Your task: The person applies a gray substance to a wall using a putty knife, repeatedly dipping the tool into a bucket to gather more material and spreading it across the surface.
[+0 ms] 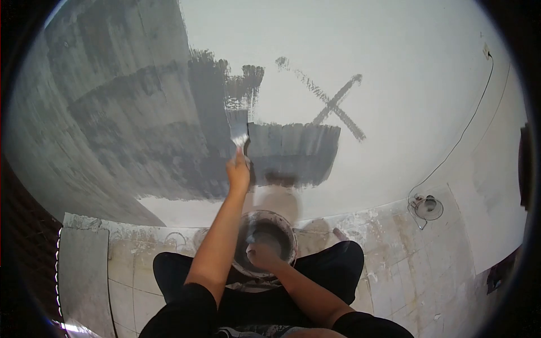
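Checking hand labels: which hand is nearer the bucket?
Right. The right hand is at the mouth of the bucket; the left hand is farther off, holding the brush up at the wall.

Reads as a large X [332,105], brushed in grey on the white wall [406,67]. Runs in one long stroke [347,120] from upper left, broken and patchy there, down to lower right, denser at that end. Crosses there with a second, shorter stroke [345,90] from upper right to lower left, reaching down to the edge of the grey painted patch [298,152]
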Demonstrator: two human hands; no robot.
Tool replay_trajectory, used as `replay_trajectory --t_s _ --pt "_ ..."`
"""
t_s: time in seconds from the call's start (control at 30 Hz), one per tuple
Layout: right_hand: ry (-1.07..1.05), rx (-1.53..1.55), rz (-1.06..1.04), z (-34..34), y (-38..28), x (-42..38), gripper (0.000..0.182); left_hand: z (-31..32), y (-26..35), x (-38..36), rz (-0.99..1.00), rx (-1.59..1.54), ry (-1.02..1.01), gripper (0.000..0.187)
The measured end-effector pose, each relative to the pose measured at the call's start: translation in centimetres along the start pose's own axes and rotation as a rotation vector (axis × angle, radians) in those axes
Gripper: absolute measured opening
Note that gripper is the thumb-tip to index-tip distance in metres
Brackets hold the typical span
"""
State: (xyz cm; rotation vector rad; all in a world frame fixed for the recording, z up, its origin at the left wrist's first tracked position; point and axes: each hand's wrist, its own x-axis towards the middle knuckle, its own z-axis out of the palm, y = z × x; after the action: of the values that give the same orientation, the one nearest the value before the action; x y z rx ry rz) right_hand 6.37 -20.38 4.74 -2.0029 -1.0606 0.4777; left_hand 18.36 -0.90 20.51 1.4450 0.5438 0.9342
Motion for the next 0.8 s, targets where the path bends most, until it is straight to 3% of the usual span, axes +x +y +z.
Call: replay_trajectory --t_s 0.1,0.17,0.23,0.3,0.4,0.5,0.6,0.73,0.77,0.8 --pt "0.058 0.057 0.06 -0.7 -0.2 0.0 0.02 -1.2 -1.6 -4.5 -0.242 -0.167 0.0 0.046" --pt "0.153 0.091 0.085 -1.9 0.1 0.2 0.022 -2.9 -5.8 -6.2 -0.14 -0.172 0.02 0.036" --pt "0.255 0.21 0.102 -2.7 0.1 -0.1 0.024 -4.8 -3.2 -10.1 -0.329 -0.213 0.006 0.036" --pt "0.374 0.408 0.104 -3.2 -0.6 0.2 0.026 -6.6 -3.1 -12.8 -0.294 -0.159 -0.087 0.036" --pt "0.456 0.404 -0.168 -2.6 -3.3 1.1 0.028 -9.0 -2.3 -15.9 -0.15 0.11 -0.229 0.033" --pt "0.24 0.525 -0.061 0.0 -2.6 1.6 0.043 -11.0 0.3 -18.8 -0.052 0.217 -0.34 0.035" --pt "0.293 0.47 -0.25 -3.0 -7.2 1.8 0.025 -12.5 1.0 -18.7 0.174 0.221 -0.463 0.051" --pt "0.298 0.502 -0.152 -5.3 -8.9 4.1 0.023 -14.5 3.8 -17.1 0.342 0.199 -0.634 0.068" --pt "0.333 0.465 -0.097 -6.6 -10.1 5.0 0.023 -15.1 3.5 -16.7 0.423 0.345 -0.608 0.067" --pt "0.359 0.487 -0.096 -7.6 -9.9 6.4 0.025 -16.0 2.7 -16.6 0.37 0.322 -0.551 0.065"
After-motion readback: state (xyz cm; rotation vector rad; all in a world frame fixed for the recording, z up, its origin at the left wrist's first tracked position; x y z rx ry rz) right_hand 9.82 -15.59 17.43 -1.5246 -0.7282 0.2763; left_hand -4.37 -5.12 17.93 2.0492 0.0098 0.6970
